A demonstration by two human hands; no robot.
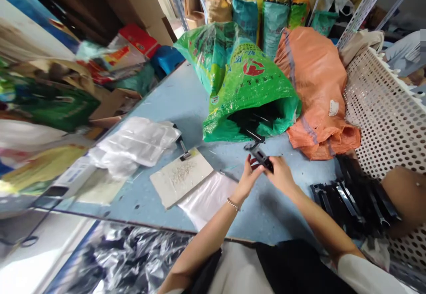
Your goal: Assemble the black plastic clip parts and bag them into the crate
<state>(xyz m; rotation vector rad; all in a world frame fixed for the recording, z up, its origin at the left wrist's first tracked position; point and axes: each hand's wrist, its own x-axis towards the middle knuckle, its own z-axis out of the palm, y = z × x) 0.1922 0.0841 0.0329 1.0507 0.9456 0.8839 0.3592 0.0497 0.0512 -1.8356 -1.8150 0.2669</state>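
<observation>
Between my two hands is a black plastic part [259, 155], long and narrow with a slot in it; its exact kind I cannot make out. My left hand [248, 179] grips it from the left, thumb and fingers closed on its near end. On the other side my right hand [278, 173] pinches the same end. Just beyond it, at the mouth of a green woven sack [253, 79], lies another black piece [254, 135]. More dark pieces show inside the sack. Several similar black parts [346, 201] lie piled right of my right forearm.
Left of my hands lie a pale board [181, 176] with a small clamp, a thin clear bag [211, 198] and a heap of clear plastic bags [136, 143]. An orange sack [313, 85] and a white perforated basket [382, 107] stand right on the blue table [149, 103].
</observation>
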